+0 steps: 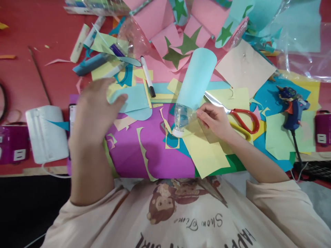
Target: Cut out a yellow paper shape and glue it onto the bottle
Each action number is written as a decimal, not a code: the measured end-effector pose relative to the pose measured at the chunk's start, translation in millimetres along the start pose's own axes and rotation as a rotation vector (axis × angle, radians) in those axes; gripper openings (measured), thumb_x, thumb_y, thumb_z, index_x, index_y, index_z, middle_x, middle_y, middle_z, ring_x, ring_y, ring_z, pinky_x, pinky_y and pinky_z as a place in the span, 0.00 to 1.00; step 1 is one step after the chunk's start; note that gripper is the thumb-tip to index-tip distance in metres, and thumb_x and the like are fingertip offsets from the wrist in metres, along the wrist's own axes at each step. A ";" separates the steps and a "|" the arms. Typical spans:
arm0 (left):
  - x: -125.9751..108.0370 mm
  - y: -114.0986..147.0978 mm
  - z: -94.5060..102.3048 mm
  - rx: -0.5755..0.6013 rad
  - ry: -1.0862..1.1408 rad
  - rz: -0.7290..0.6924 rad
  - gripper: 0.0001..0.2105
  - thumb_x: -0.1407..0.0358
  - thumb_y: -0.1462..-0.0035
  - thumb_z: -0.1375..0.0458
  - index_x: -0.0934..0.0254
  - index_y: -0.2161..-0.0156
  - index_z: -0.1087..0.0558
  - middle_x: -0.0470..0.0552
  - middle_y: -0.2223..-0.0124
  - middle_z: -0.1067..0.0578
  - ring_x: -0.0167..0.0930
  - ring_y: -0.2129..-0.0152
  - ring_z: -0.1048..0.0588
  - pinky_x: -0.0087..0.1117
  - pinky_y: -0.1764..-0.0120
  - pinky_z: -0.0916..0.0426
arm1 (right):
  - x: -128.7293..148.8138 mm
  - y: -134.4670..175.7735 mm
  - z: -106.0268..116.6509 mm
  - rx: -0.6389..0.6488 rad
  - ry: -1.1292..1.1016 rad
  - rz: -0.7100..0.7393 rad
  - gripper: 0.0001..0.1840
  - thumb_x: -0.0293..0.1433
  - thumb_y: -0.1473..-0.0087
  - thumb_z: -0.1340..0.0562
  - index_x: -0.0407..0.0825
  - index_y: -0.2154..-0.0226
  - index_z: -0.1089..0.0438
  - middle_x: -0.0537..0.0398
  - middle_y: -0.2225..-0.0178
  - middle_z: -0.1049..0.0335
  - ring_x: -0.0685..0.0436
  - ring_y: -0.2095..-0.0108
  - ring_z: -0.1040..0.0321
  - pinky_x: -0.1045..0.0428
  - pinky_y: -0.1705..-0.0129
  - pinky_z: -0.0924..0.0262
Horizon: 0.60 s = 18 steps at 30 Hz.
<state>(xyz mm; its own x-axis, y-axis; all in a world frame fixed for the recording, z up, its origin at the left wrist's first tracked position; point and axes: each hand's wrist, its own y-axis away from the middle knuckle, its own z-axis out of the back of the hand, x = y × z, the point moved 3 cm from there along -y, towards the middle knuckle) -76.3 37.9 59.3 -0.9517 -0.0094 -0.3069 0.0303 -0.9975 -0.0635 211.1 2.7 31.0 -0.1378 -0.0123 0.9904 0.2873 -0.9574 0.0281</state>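
Observation:
My left hand, blurred by motion, is over the left side of the paper pile. Its thumb stands apart from the fingers, and a light-blue paper piece lies beside the thumb. A clear plastic bottle with a white cap has light-blue paper wrapped round its body. It lies tilted, cap towards me. My right hand is closed in a pinch beside the bottle's shoulder; what the fingertips hold is hidden. Scissors with red and yellow handles lie partly behind this hand.
Purple paper and yellow scraps cover the near table. Pink paper with green stars stands at the back. A black-and-white marker lies in the middle. A blue glue gun is at right, a white pouch at left.

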 end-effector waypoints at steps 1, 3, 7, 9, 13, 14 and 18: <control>-0.7 11.5 -8.0 0.070 -0.009 -0.042 0.23 0.56 0.41 0.49 0.63 0.42 0.34 0.55 0.39 0.32 0.41 0.42 0.34 0.47 0.40 0.39 | 0.1 -0.1 0.2 0.000 -0.003 0.004 0.18 0.40 0.42 0.41 0.49 0.79 0.39 0.64 0.84 0.45 0.56 0.84 0.50 0.55 0.81 0.54; -6.2 35.9 -25.6 0.210 -0.016 -0.101 0.25 0.55 0.39 0.52 0.66 0.40 0.37 0.60 0.36 0.37 0.44 0.38 0.39 0.48 0.38 0.43 | 0.2 -0.4 0.6 0.001 -0.015 0.004 0.18 0.41 0.42 0.41 0.49 0.78 0.39 0.64 0.84 0.45 0.56 0.84 0.49 0.56 0.82 0.53; -23.3 75.6 -38.8 0.182 -0.057 -0.118 0.25 0.56 0.35 0.56 0.65 0.38 0.38 0.63 0.34 0.40 0.47 0.39 0.38 0.51 0.40 0.41 | -0.5 -0.4 0.7 0.002 -0.027 -0.020 0.19 0.43 0.43 0.40 0.49 0.78 0.39 0.64 0.84 0.45 0.56 0.84 0.49 0.56 0.83 0.53; -27.7 85.1 -36.8 0.117 -0.031 -0.144 0.20 0.57 0.35 0.54 0.55 0.41 0.34 0.56 0.40 0.32 0.45 0.43 0.33 0.51 0.43 0.37 | -0.7 -0.2 0.4 0.006 -0.028 -0.024 0.20 0.44 0.43 0.40 0.49 0.78 0.39 0.64 0.84 0.45 0.56 0.84 0.48 0.57 0.83 0.53; -19.8 81.4 -35.6 0.043 0.022 -0.154 0.22 0.56 0.39 0.47 0.51 0.40 0.37 0.56 0.48 0.29 0.45 0.50 0.29 0.50 0.47 0.34 | -1.6 0.4 0.2 0.007 -0.031 -0.029 0.20 0.44 0.43 0.40 0.49 0.78 0.39 0.64 0.85 0.45 0.57 0.85 0.49 0.57 0.83 0.53; -16.5 77.5 -36.6 0.040 0.015 -0.147 0.25 0.55 0.41 0.45 0.51 0.39 0.39 0.56 0.47 0.30 0.46 0.49 0.30 0.51 0.47 0.35 | -1.9 0.3 0.3 0.006 -0.030 -0.029 0.20 0.45 0.43 0.40 0.49 0.78 0.39 0.64 0.85 0.45 0.57 0.85 0.49 0.56 0.83 0.53; -9.1 61.0 -37.9 0.099 -0.027 -0.101 0.30 0.51 0.45 0.43 0.53 0.38 0.40 0.55 0.48 0.31 0.46 0.49 0.32 0.50 0.44 0.37 | -1.4 -0.3 1.0 0.003 -0.018 -0.012 0.20 0.44 0.43 0.40 0.49 0.79 0.40 0.64 0.84 0.45 0.57 0.84 0.48 0.56 0.83 0.53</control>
<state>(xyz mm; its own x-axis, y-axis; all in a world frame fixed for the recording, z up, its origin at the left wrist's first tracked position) -54.2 -20.2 22.3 -0.9564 0.0904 -0.2778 -0.0945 -0.9955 0.0014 212.1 3.2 29.8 -0.1240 0.0048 0.9923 0.2888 -0.9565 0.0407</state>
